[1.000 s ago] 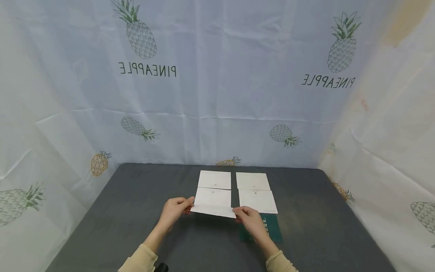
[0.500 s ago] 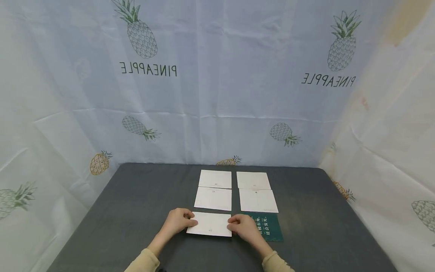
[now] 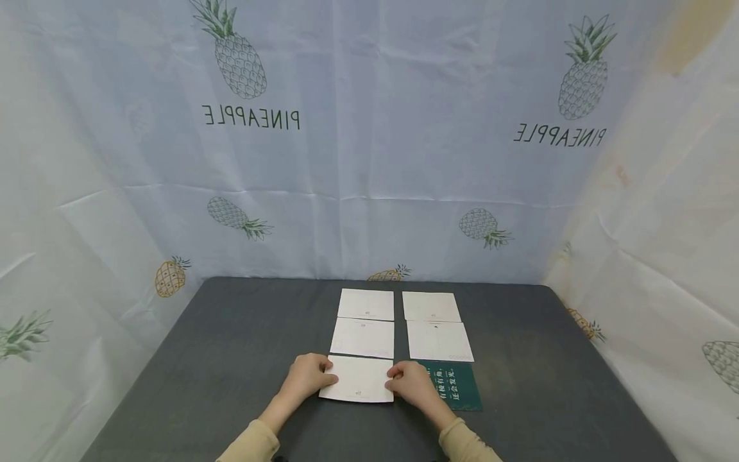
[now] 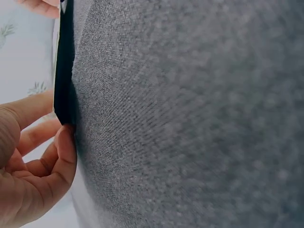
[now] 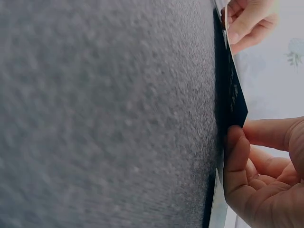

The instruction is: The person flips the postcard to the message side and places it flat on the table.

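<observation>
A card (image 3: 356,378), white on top, lies low over the table in front of the left column of cards in the head view. My left hand (image 3: 307,375) pinches its left edge between thumb and fingers, and my right hand (image 3: 411,381) pinches its right edge. Both wrist views show the card's dark underside (image 4: 64,76), with its near edge tilted up off the cloth. Pale lettering shows on that underside in the right wrist view. Just right of my right hand lies a dark green card (image 3: 458,386) with white characters, partly covered by that hand.
Behind the held card lie two white cards, a nearer one (image 3: 362,338) and a farther one (image 3: 366,304). Two more white cards, one near (image 3: 440,341) and one far (image 3: 431,307), form a column to the right. A pineapple-print curtain (image 3: 369,160) surrounds the dark table (image 3: 231,359).
Both hands have drawn the white card toward the person, away from the card behind it, and laid it flatter. Over the last half second its far edge has shifted slightly back toward that card.
</observation>
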Tool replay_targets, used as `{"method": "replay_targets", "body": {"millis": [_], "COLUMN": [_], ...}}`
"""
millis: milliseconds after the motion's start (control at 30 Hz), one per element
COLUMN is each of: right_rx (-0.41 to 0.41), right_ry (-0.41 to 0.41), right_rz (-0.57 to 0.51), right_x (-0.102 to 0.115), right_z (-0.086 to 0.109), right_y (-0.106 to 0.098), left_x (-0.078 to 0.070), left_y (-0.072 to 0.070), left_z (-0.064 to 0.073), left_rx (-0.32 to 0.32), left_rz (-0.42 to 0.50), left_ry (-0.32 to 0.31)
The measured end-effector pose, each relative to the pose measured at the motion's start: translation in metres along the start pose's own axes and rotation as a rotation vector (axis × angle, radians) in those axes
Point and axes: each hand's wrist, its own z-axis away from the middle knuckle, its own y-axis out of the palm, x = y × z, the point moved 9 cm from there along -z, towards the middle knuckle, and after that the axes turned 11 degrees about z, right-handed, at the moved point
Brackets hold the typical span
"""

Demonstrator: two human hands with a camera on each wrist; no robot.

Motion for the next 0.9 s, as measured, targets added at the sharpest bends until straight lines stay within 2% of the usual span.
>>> {"method": "replay_targets", "body": {"millis": [467,733,900], "right_rx": [0.006,-0.030,-0.033], "right_ry": [0.027,0.004,-0.029], "right_rz": [0.026,0.202,0.237], "right_x": [-0.003,0.005,0.009], "right_z": [-0.005,-0.003,-0.002], "right_y": [0.000,-0.002,-0.001], "left_x": [-0.005,-0.008,-0.008], "left_y": [0.004,0.008,0.007], "left_z": [-0.006,-0.004,-0.005], "left_rx": [0.014,0.012,0.004], "left_rz": [-0.025,-0.041,-0.054], "left_ry": [0.008,0.014,0.010]}}
